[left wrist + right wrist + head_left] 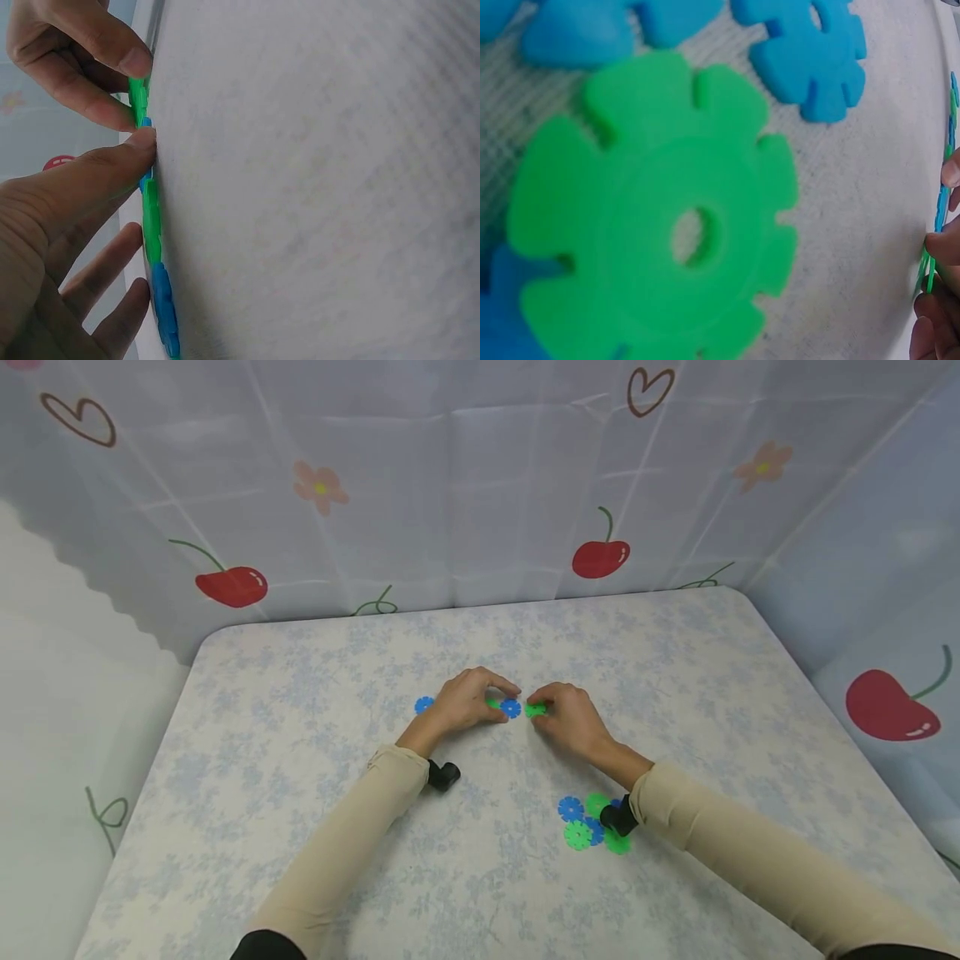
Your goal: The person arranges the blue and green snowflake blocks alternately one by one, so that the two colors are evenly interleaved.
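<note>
A row of notched plastic discs, alternating blue and green, lies across the table in the head view. My left hand arches over it, hiding part of the row. Its thumb and forefinger pinch the blue disc at the row's right end. Facing it, my right hand pinches a green disc by its edges, close beside that blue one. In the left wrist view, the held green disc meets or overlaps the blue disc's edge. Another green disc and a blue disc continue the row.
A loose pile of blue and green discs lies near my right forearm, partly covered by the black wrist camera. The right wrist view shows a green disc of it up close. A printed curtain hangs behind the table.
</note>
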`<action>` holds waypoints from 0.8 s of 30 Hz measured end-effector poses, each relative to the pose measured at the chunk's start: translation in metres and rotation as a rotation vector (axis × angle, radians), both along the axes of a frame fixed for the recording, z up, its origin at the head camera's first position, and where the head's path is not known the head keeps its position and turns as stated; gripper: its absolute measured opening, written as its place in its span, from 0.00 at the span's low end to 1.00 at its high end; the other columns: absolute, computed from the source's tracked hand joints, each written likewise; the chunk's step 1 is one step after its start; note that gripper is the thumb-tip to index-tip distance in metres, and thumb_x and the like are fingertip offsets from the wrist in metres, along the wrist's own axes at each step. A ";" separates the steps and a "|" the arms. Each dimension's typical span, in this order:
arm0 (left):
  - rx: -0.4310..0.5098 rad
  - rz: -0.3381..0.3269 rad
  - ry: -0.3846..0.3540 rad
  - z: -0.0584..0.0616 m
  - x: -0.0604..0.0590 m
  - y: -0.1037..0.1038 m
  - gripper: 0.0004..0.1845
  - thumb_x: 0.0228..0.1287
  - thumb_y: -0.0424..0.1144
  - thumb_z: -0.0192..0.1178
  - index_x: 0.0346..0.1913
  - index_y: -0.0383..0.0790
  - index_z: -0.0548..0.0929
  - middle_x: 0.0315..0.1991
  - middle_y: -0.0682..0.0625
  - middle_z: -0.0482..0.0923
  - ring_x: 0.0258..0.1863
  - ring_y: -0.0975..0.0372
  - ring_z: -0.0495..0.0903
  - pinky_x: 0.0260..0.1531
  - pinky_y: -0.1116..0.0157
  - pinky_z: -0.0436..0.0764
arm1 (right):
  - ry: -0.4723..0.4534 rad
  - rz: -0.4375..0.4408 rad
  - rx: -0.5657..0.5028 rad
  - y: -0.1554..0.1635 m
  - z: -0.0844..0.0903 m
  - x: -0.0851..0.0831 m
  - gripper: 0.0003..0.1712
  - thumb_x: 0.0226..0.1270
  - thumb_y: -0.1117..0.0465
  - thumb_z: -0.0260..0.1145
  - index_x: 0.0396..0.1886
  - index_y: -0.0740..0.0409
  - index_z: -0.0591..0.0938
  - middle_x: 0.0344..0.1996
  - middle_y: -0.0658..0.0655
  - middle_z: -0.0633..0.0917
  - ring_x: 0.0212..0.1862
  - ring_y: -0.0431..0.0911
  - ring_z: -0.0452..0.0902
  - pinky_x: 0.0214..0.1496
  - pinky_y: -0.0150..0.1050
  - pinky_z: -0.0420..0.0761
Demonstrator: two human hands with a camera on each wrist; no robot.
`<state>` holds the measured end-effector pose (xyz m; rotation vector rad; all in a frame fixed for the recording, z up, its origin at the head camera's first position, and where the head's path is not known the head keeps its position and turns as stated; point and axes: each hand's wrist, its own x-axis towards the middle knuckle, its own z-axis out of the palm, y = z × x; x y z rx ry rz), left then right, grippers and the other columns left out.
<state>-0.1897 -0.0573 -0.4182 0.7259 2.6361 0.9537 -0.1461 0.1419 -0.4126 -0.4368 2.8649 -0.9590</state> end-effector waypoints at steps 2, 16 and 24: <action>0.005 0.001 -0.001 0.000 0.000 0.000 0.21 0.44 0.44 0.71 0.46 0.57 0.82 0.44 0.66 0.80 0.55 0.66 0.71 0.54 0.55 0.69 | 0.007 0.000 0.001 0.000 0.000 -0.001 0.14 0.54 0.64 0.66 0.43 0.59 0.82 0.42 0.55 0.81 0.42 0.47 0.76 0.42 0.42 0.77; 0.004 0.007 0.009 -0.001 0.001 0.000 0.21 0.44 0.44 0.71 0.46 0.57 0.82 0.44 0.66 0.80 0.55 0.65 0.71 0.54 0.56 0.69 | 0.027 0.006 -0.006 -0.003 -0.001 0.000 0.15 0.54 0.64 0.67 0.44 0.59 0.82 0.43 0.56 0.81 0.43 0.47 0.77 0.43 0.42 0.78; 0.018 0.015 -0.001 0.000 0.002 0.000 0.21 0.45 0.43 0.71 0.46 0.57 0.83 0.44 0.65 0.80 0.55 0.65 0.71 0.55 0.55 0.69 | 0.035 0.021 0.005 -0.001 -0.001 -0.001 0.17 0.54 0.63 0.68 0.45 0.57 0.82 0.46 0.55 0.82 0.45 0.48 0.78 0.45 0.43 0.78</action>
